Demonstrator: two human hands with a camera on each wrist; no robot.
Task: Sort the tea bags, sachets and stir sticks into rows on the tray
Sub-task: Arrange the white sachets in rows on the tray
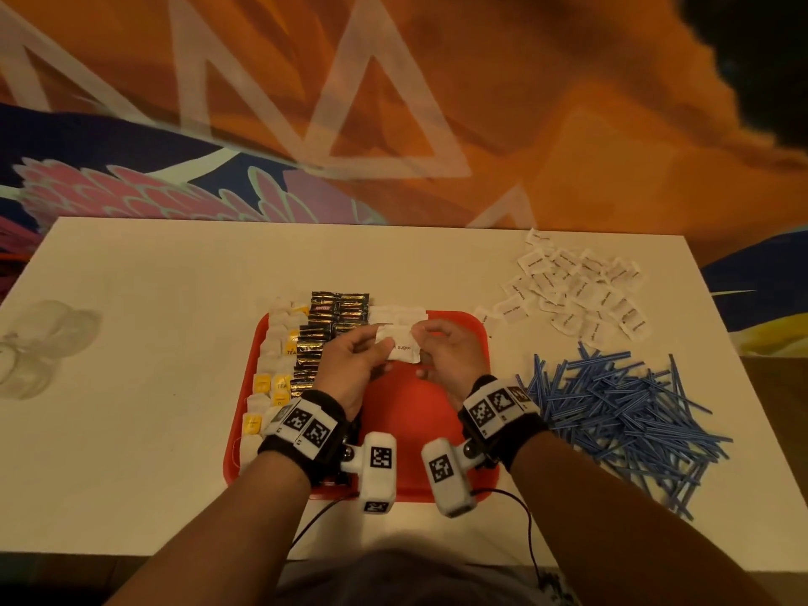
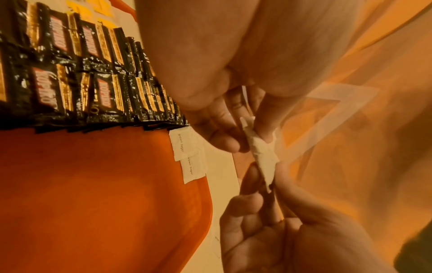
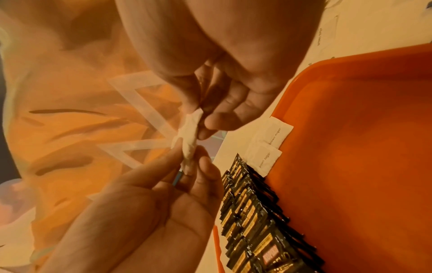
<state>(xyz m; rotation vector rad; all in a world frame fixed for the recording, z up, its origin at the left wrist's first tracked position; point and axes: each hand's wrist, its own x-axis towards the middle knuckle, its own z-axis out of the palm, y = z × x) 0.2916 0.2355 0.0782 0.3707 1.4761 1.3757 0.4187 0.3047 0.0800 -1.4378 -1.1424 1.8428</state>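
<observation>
Currently, item: brown sugar sachets [image 1: 400, 343], pinched in both my left hand [image 1: 350, 365] and right hand [image 1: 446, 356]; I fan them, overlapping evenly, onto tray [image 1: 419, 430].

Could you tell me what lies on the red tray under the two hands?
Two brown sugar sachets lie on the red tray beside the black sachets. The head view hides the rest behind the left hand and right hand.

A white rectangular table [image 1: 153, 343] fills the frame's centre; clear glass cups [image 1: 41, 343] sit at its left edge, an orange patterned mural wall [image 1: 437, 102] above.
</observation>
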